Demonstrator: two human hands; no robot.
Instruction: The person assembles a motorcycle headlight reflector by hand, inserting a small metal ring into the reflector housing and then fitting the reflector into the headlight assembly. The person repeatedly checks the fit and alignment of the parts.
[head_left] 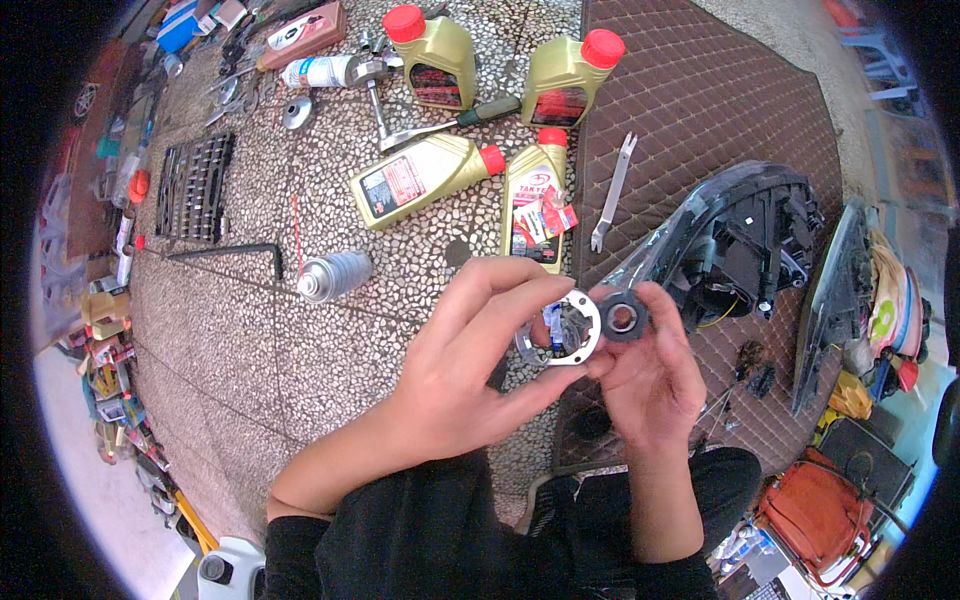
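While the left hand [465,360] grasps a white ring [595,327], notched inside | at its 3 o'clock, the right hand [655,385] pinches a matt-black collar [608,314], round, lighter-centred

Hollow round part [595,325], pale notched rim, open end showing, thick black ring [608,318] just beside it

Speckled flr [215,330]: gold btls [415,185], spray can [337,275], L-bar [235,250].
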